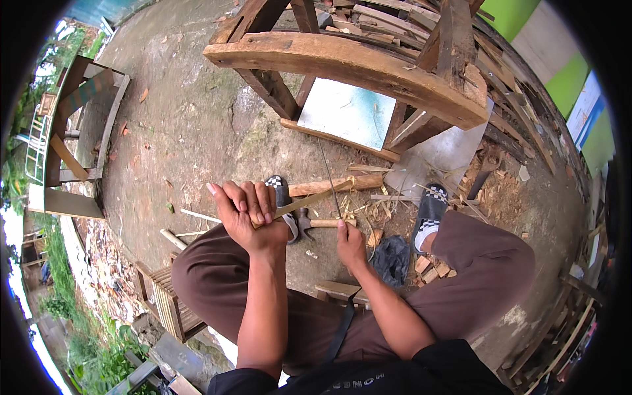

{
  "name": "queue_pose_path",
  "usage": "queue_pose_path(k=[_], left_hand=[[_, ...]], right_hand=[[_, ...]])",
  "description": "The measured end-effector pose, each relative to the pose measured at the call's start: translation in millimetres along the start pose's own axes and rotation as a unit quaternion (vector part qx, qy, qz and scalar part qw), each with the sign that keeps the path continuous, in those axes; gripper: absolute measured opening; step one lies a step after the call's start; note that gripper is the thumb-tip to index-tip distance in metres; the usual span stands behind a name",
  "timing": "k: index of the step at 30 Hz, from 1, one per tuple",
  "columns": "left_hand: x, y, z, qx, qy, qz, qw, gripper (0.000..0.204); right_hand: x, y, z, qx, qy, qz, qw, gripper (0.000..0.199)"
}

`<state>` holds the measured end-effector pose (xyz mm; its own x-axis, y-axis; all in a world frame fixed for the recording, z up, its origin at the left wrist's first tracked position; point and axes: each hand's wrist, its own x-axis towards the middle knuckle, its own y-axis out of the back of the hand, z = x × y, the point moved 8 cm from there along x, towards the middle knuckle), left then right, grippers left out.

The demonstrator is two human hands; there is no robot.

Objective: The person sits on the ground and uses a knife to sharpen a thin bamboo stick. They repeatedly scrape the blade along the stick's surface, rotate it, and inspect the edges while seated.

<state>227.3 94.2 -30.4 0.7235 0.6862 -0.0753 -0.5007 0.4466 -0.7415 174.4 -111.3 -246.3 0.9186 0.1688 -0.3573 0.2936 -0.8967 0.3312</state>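
Observation:
My left hand (245, 212) is raised in front of my left knee, fingers closed around one end of a thin, flat strip of bamboo or wood (304, 201). The strip slants up to the right. My right hand (352, 249) is closed on a knife, its long narrow blade (329, 172) pointing up and away and crossing the strip near its far end. The knife's handle is hidden in my fist. Below the strip, a hammer (303, 224) lies on the ground, its wooden handle reaching toward my right hand. A rounded wooden piece (349, 184) lies just beyond.
Ahead stands a heavy wooden frame (342, 52) with a pale board (345, 112) at its base. Shavings and offcuts (431, 268) lie around a black plastic bag (391, 260). Scrap timber fills the right side. A slatted wooden piece (172, 303) stands by my left knee.

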Motion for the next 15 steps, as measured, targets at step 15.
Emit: queue_pose_path(k=[15], left_hand=[[1.8, 5.1, 0.0, -0.012, -0.003, -0.009, 1.0, 0.054]], right_hand=[[-6.5, -4.4, -17.5, -0.005, 0.039, -0.015, 0.999, 0.046]])
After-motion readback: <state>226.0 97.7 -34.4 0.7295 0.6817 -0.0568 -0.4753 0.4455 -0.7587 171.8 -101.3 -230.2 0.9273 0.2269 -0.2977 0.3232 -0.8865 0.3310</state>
